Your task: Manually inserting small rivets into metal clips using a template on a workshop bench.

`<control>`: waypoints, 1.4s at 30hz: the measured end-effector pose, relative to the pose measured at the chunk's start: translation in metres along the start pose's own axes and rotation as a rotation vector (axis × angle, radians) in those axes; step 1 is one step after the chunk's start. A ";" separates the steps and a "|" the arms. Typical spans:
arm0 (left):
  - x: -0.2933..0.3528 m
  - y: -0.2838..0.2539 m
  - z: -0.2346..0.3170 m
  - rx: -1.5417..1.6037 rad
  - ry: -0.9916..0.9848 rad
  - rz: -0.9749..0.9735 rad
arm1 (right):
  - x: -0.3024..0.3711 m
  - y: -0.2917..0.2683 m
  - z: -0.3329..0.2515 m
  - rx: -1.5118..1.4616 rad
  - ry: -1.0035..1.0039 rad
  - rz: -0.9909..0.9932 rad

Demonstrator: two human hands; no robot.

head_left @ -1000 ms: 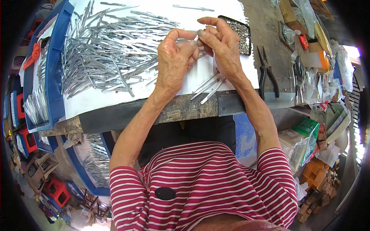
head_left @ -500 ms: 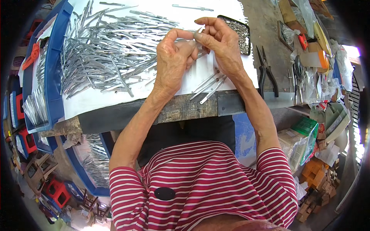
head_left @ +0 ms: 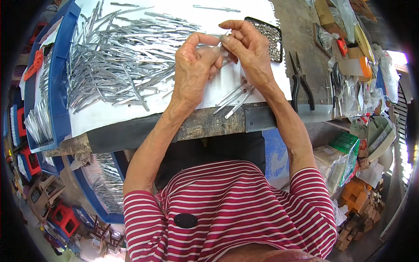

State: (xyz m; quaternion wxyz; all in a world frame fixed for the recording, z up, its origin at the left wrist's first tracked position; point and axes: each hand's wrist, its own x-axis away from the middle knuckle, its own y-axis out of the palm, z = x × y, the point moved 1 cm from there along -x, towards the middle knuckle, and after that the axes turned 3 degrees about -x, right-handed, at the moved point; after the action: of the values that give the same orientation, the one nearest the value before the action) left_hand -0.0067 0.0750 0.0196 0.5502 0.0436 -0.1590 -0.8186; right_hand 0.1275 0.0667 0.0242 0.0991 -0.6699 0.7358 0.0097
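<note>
My left hand (head_left: pixel 191 72) and my right hand (head_left: pixel 253 52) meet fingertip to fingertip above the white sheet. Between them is a thin silvery metal piece (head_left: pixel 226 33), mostly covered by the fingers; both hands are closed on it in a pinch. A large heap of slim metal strips (head_left: pixel 118 61) spreads to the left of my left hand. Just behind my right hand, a black tray (head_left: pixel 281 41) contains small shiny metal parts (head_left: pixel 273 32). Several separate metal strips (head_left: pixel 235 102) lie below my hands at the table's near edge.
Black-handled pliers (head_left: pixel 301 85) lie right of the white sheet (head_left: pixel 148 114). A blue bin (head_left: pixel 61 83) with more strips borders the sheet on the left, and another blue bin (head_left: pixel 97 198) sits lower down. Bags and tools crowd the bench's right end. A lone strip (head_left: pixel 217 8) lies at the back.
The fingers shift very slightly around the metal piece, while the whole view moves a few pixels. Otherwise the hands and the heap stay as they were.
</note>
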 end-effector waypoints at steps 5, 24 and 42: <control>-0.001 -0.001 -0.001 0.019 0.002 0.004 | 0.000 0.001 -0.001 0.023 -0.014 -0.006; 0.000 -0.001 -0.002 0.023 -0.008 0.012 | 0.000 0.000 0.000 -0.027 0.041 -0.025; 0.000 -0.001 -0.002 0.027 0.003 0.002 | 0.000 0.000 -0.003 0.049 0.037 -0.041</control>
State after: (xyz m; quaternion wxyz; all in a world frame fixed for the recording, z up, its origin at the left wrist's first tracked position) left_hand -0.0076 0.0748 0.0174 0.5507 0.0521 -0.1691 -0.8157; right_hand 0.1268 0.0666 0.0274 0.1019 -0.6821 0.7237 -0.0229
